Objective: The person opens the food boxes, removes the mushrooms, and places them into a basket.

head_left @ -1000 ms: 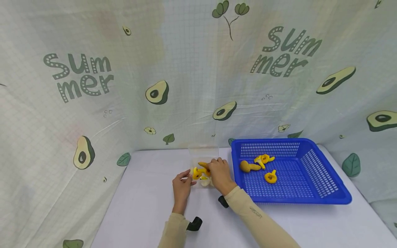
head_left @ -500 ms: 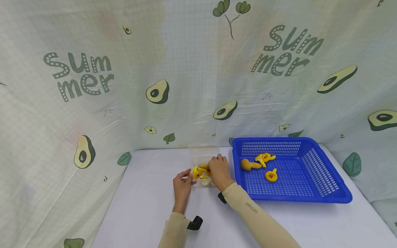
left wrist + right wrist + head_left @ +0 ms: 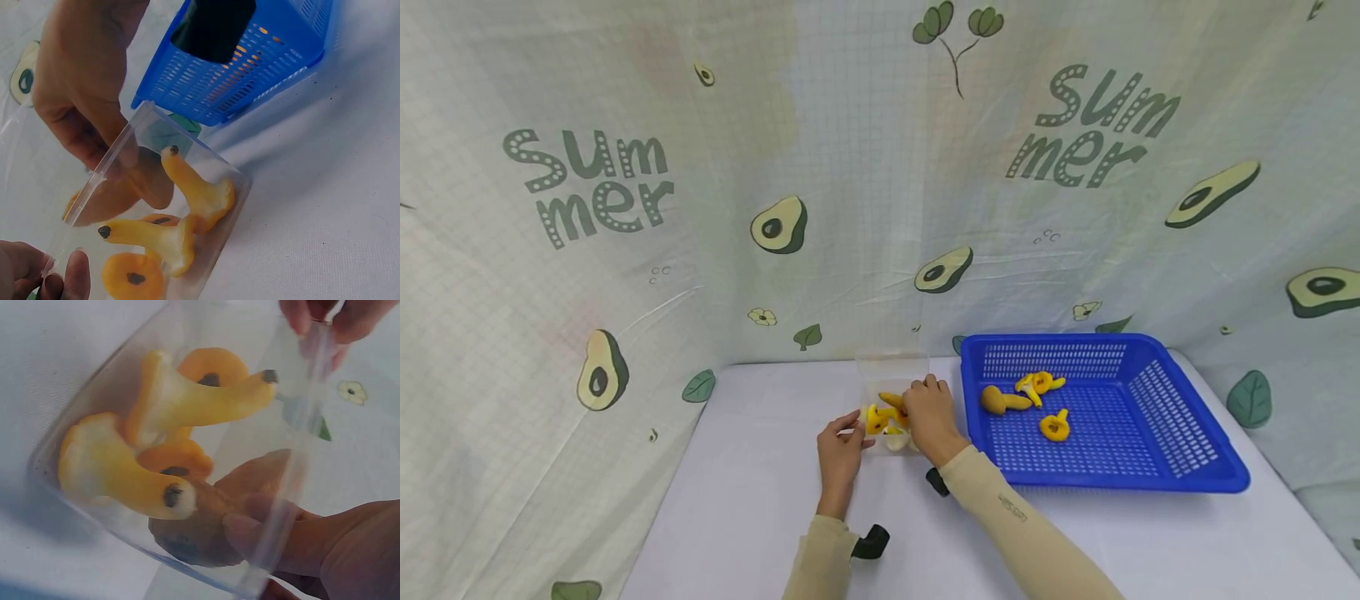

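A clear plastic box (image 3: 244, 434) with its lid (image 3: 892, 364) raised stands on the table and contains several yellow mushrooms (image 3: 200, 194). My left hand (image 3: 840, 458) pinches the box's left rim between thumb and fingers. Reaching in from the right, my right hand (image 3: 931, 419) holds a brown mushroom (image 3: 250, 481) inside the box, its fingers partly hidden behind the plastic in the right wrist view. In the left wrist view this brown mushroom lies beyond the yellow ones, close under the right hand's fingertips.
Right of the box is a blue mesh basket (image 3: 1150, 482). In it lie another brown mushroom (image 3: 996, 401) and a few yellow mushrooms (image 3: 1055, 427). A printed cloth (image 3: 850, 167) hangs behind the white table (image 3: 730, 500). Black wrist mounts (image 3: 871, 542) stick out from the sleeves.
My right hand has shifted very slightly at the box, still with the brown mushroom. The left hand keeps its place on the rim.
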### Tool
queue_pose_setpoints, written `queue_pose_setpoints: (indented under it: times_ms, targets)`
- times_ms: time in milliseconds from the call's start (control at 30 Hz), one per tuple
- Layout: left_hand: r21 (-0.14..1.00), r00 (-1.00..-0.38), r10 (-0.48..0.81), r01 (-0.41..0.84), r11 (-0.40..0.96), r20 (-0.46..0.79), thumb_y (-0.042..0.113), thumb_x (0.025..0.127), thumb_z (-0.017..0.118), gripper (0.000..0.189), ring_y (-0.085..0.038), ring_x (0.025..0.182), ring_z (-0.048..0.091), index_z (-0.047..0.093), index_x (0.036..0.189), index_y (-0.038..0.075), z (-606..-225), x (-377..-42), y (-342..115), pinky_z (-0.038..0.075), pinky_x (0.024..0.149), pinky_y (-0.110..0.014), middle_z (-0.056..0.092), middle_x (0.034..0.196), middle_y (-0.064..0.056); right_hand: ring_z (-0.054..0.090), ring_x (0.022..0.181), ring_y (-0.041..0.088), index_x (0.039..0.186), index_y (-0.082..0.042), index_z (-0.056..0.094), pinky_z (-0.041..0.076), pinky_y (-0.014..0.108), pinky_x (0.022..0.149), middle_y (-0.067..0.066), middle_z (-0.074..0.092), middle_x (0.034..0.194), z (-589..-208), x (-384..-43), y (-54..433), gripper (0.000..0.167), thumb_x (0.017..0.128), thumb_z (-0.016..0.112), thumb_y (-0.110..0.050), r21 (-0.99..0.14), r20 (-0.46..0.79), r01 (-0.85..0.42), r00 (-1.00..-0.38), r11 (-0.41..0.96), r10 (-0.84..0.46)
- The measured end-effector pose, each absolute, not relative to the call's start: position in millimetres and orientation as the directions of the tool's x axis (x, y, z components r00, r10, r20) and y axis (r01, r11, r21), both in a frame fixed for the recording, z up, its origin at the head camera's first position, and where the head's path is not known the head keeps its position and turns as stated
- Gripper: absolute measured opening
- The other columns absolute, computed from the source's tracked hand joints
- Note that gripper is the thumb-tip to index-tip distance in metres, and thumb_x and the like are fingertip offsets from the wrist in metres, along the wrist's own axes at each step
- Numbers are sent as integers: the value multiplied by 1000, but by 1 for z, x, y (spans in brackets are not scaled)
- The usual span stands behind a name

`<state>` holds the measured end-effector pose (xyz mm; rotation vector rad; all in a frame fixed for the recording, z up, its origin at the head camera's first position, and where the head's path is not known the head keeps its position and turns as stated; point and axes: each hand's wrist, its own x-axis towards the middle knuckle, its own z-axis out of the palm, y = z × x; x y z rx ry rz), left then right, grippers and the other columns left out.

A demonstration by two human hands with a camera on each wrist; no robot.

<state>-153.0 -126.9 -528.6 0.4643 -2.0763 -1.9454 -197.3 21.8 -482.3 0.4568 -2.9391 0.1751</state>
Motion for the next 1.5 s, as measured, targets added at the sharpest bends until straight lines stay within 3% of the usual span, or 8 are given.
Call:
queue_pose_setpoints:
  times_ms: [200, 467, 767, 1167, 1500]
  targets:
    - [997, -917, -399, -55, 62, -26, -11, 97, 63, 29, -27, 78, 70, 69, 125, -14, -528, -152, -127, 67, 64, -24, 62, 109, -23, 53, 91, 24, 86, -13, 83, 50, 38, 82, 2, 68, 87, -468, -188, 26, 11, 83, 89, -4, -229, 197, -325, -939, 917, -283]
    - [994, -916, -401, -69, 85, -29, -9, 98, 63, 29, -21, 76, 69, 69, 126, -13, -529, -151, -128, 67, 65, -25, 62, 110, -22, 54, 92, 24, 89, -10, 84, 51, 38, 84, 2, 70, 88, -450, -174, 33, 7, 87, 85, -3, -340, 214, -335, -937, 879, -275]
    - [993, -913, -406, -78, 83, -38, -9, 98, 63, 29, -21, 77, 67, 69, 126, -13, -529, -151, -127, 66, 64, -23, 62, 111, -22, 60, 94, 24, 82, -14, 82, 54, 41, 84, -1, 72, 88, -441, -165, 51, 10, 87, 86, -7, -313, 360, -415, -884, 854, -298]
    - [994, -912, -408, -75, 84, -35, -9, 98, 64, 28, -16, 74, 66, 70, 125, -13, -530, -151, -127, 68, 65, -26, 61, 110, -22, 61, 96, 27, 81, -13, 80, 54, 43, 81, -1, 74, 92, -425, -159, 84, 12, 84, 87, -3, -394, 468, -464, -844, 794, -261]
    - [994, -912, -409, -74, 75, -37, -10, 97, 63, 29, -15, 73, 66, 69, 125, -14, -529, -153, -126, 66, 63, -22, 61, 111, -24, 61, 98, 32, 86, -10, 81, 53, 49, 85, 4, 75, 96, -418, -159, 120, 8, 85, 87, -4, -429, 459, -417, -865, 801, -204]
